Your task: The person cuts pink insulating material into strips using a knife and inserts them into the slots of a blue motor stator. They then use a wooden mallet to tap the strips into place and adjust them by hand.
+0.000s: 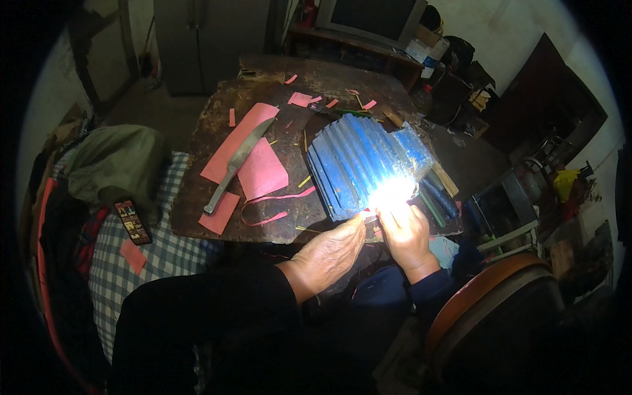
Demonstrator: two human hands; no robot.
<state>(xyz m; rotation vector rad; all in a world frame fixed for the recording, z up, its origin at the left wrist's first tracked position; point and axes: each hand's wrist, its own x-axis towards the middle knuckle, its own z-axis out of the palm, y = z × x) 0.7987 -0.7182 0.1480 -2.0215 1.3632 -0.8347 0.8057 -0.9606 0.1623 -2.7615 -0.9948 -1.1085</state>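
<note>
A blue finned motor housing lies on the dark wooden table, its near end washed out by a bright spot of light. My left hand is at the near edge of the housing, its fingers pressed together. Beside it, my right hand is closed, fingertips in the glare at the same edge. A small pink sliver shows between the two hands; glare hides what the fingers hold. A large knife lies across pink sheets left of the housing.
A curled pink strip, pink scraps and thin yellow sticks lie around the housing. Dark green tubes are at its right. A phone rests on a checked cloth at left. A round orange-brown rim stands near my right arm.
</note>
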